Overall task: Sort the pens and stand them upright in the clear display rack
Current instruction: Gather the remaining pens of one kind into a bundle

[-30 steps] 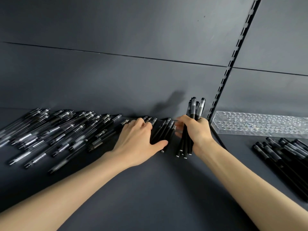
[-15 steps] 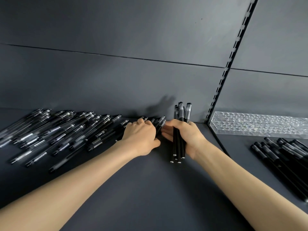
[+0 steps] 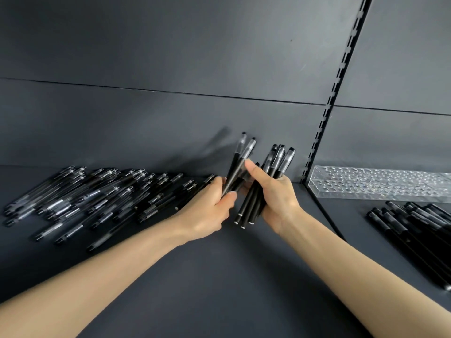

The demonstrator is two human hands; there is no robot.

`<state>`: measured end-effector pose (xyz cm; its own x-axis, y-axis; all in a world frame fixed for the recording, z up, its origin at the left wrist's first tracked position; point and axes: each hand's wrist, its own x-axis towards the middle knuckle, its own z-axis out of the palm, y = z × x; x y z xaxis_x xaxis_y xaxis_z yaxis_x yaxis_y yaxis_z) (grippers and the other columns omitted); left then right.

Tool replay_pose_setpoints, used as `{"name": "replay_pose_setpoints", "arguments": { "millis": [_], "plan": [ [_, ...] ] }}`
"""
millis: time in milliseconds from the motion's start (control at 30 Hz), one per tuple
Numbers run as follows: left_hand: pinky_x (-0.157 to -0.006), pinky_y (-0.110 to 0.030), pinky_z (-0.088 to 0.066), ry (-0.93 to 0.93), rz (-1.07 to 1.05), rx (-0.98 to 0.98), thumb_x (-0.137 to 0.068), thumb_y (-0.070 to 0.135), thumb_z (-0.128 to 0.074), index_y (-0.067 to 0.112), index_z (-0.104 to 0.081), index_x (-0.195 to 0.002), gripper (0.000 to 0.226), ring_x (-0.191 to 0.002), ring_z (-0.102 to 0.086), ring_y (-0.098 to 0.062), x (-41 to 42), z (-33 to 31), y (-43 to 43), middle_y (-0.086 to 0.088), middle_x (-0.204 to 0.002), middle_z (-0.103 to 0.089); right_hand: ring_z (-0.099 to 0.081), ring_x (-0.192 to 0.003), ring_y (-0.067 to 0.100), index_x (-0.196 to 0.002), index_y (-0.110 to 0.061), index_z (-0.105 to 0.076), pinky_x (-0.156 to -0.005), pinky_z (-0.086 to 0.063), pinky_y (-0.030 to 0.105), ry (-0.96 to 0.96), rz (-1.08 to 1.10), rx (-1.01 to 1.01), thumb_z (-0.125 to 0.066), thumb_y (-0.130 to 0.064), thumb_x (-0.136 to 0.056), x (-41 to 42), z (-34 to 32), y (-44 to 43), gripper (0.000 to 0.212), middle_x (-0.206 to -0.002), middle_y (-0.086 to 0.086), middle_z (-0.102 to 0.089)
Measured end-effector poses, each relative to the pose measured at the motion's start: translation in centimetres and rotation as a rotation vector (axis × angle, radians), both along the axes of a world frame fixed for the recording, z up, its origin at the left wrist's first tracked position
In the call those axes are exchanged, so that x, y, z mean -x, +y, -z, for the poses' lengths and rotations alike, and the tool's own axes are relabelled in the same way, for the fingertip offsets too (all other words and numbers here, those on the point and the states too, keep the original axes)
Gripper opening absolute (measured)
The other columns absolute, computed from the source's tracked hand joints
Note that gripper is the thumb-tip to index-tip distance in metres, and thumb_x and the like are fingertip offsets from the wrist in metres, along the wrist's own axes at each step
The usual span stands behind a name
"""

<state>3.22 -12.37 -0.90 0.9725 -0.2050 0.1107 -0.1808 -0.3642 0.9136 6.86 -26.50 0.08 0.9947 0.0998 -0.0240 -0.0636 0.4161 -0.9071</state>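
Pens (image 3: 280, 158) bunched caps-up in my R hand (image 3: 278, 201), left of the rack (image 3: 378, 184), prob. so they drop straight in; L hand (image 3: 207, 211) grips a couple more pens (image 3: 238, 167) to add.

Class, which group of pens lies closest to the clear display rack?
The right pile, lying just in front of the rack. The left pile is farthest; the rest are gripped in the left hand and right hand.

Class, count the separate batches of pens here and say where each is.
4. A loose heap lies at left; a row lies at right, near the clear rack; the left hand grips a small bunch; the right hand holds a bundle. More may be hidden.
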Motion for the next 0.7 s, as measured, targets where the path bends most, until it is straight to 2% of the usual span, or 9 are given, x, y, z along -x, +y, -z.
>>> {"name": "replay_pose_setpoints", "arguments": {
  "millis": [133,233,333,367,467,500,533,600,700],
  "plan": [
    [-0.046,-0.025,-0.041,0.030,0.064,0.089,-0.099,0.025,-0.043,0.004,-0.047,-0.105,0.022,-0.052,-0.046,-0.013,0.9,0.1,-0.2,-0.001,-0.068,-0.048,-0.069,-0.088,0.037,-0.101,0.008,-0.064,-0.075,-0.058,0.046,-0.074,-0.044,0.052,-0.078,-0.033,-0.069,1.0,-0.4,0.5,0.054,-0.099,0.023,-0.070],
    [-0.052,-0.026,-0.049,0.052,0.114,-0.023,-0.100,0.031,-0.039,0.013,-0.051,-0.094,0.022,-0.054,-0.058,-0.014,1.1,-0.2,0.3,-0.003,-0.070,-0.059,-0.071,-0.088,0.032,-0.099,0.003,-0.065,-0.071,-0.058,0.039,-0.120,-0.053,0.038,-0.082,-0.024,-0.066,1.5,-0.6,1.0,0.046,-0.093,0.018,-0.072],
    [-0.073,-0.027,-0.054,-0.019,0.155,-0.157,-0.100,0.037,-0.036,0.021,-0.054,-0.112,0.027,-0.078,-0.066,-0.012,1.1,-0.4,0.1,0.003,-0.090,-0.066,-0.072,-0.078,0.025,-0.108,0.003,-0.058,-0.066,-0.057,0.034,-0.115,-0.023,0.119,-0.082,-0.013,-0.069,1.6,-0.9,1.3,0.048,-0.081,0.011,-0.073],
    [-0.079,-0.025,-0.050,-0.068,0.150,-0.233,-0.100,0.040,-0.035,0.021,-0.055,-0.115,0.031,-0.083,-0.063,-0.007,1.0,-0.5,0.2,0.007,-0.093,-0.064,-0.070,-0.073,0.025,-0.103,0.000,-0.059,-0.064,-0.056,0.033,-0.123,-0.018,0.150,-0.080,-0.011,-0.069,1.6,-1.0,1.3,0.041,-0.075,0.007,-0.072],
    [-0.068,-0.023,-0.042,-0.153,0.136,-0.422,-0.088,0.057,-0.044,0.016,-0.056,-0.081,0.043,-0.066,-0.048,-0.005,0.6,-1.6,1.6,0.006,-0.074,-0.053,-0.067,-0.066,0.021,-0.075,-0.015,-0.066,-0.060,-0.055,0.032,-0.243,0.014,0.210,-0.074,-0.009,-0.070,1.6,-1.9,0.9,0.011,-0.063,0.001,-0.065],
    [-0.068,-0.018,-0.041,-0.140,0.131,-0.430,-0.078,0.063,-0.049,0.019,-0.057,-0.082,0.045,-0.070,-0.050,-0.003,0.5,-2.1,2.5,0.009,-0.078,-0.055,-0.066,-0.065,0.019,-0.068,-0.021,-0.068,-0.061,-0.054,0.032,-0.311,0.034,0.232,-0.073,-0.010,-0.070,1.6,-2.2,0.7,0.013,-0.063,-0.001,-0.064],
    [-0.074,-0.011,-0.042,-0.096,0.120,-0.389,-0.070,0.069,-0.054,0.023,-0.060,-0.094,0.052,-0.081,-0.056,0.001,0.5,-2.6,3.3,0.012,-0.091,-0.060,-0.065,-0.066,0.016,-0.067,-0.025,-0.070,-0.064,-0.054,0.030,-0.382,0.043,0.253,-0.073,-0.011,-0.069,1.6,-2.5,0.6,0.015,-0.065,-0.003,-0.065],
    [-0.093,-0.015,-0.041,-0.027,0.105,-0.173,-0.063,0.074,-0.064,0.028,-0.054,-0.120,0.074,-0.107,-0.055,0.007,0.6,-3.5,4.4,0.016,-0.117,-0.060,-0.065,-0.070,0.012,-0.071,-0.028,-0.072,-0.068,-0.052,0.024,-0.504,0.015,0.283,-0.074,-0.011,-0.068,1.9,-2.6,0.6,0.017,-0.070,-0.006,-0.067],
    [-0.095,-0.019,-0.043,-0.071,0.170,0.112,-0.073,0.054,-0.066,0.023,-0.052,-0.127,0.064,-0.113,-0.055,0.002,0.7,-4.1,3.7,0.013,-0.122,-0.061,-0.070,-0.081,0.013,-0.084,-0.020,-0.073,-0.070,-0.053,0.020,-0.554,-0.099,0.327,-0.076,-0.007,-0.070,2.7,-1.1,1.5,0.020,-0.082,0.000,-0.074]
  ]
}}
